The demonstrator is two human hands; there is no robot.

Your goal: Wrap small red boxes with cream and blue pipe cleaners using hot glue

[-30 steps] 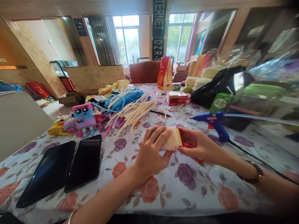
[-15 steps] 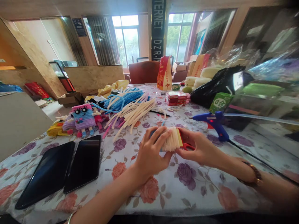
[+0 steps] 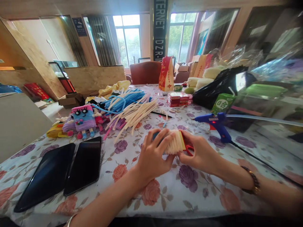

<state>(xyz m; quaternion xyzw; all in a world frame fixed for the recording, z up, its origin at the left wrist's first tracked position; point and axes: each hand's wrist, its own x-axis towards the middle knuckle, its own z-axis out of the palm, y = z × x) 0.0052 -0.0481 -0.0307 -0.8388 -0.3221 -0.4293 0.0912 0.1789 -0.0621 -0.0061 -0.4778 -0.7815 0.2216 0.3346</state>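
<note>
A small box wrapped in cream pipe cleaners point(image 3: 174, 143) is held low over the tablecloth, its bare end showing yellow and red and its far end bluish. My left hand point(image 3: 153, 153) curls over its left side, fingers on top and thumb beneath. At the right end, my right hand point(image 3: 199, 148) grips the box between thumb and fingers. A red scissors handle point(image 3: 189, 149) shows in the gap of the right hand; whether that hand touches it I cannot tell. Beyond lies a pile of cream pipe cleaners point(image 3: 142, 114) with blue pipe cleaners point(image 3: 127, 100).
A blue glue gun point(image 3: 214, 121) with a lit red light stands to the right, its cord trailing forward. Two black tablets point(image 3: 84, 165) lie at left. A pipe-cleaner doll point(image 3: 83, 118) stands behind them. Small red boxes point(image 3: 177, 99) are stacked farther back.
My right hand has shifted slightly left, closer around the box's end, and less of the scissors handle shows. My left hand stays nearly in place on the box.
</note>
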